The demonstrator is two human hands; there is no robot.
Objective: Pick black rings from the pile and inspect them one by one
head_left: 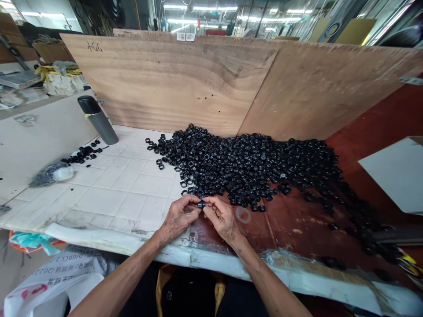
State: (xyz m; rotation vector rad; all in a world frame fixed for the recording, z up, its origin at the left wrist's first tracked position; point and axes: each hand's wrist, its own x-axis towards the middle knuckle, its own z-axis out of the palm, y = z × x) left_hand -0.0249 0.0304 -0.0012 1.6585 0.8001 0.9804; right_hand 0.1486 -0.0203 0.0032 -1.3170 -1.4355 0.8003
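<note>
Left hand [180, 215] and right hand [221, 219] fingertips pinch one black ring-like part [201, 205] beside the black ring heap [238, 163], apparently steadying it.

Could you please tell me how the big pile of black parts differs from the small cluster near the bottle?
The big pile is heaped thickly; the small cluster is thinly scattered beside the bottle. The big pile spans the white surface and the red surface; the small cluster lies on the white surface. Both consist of small black pieces.
</note>
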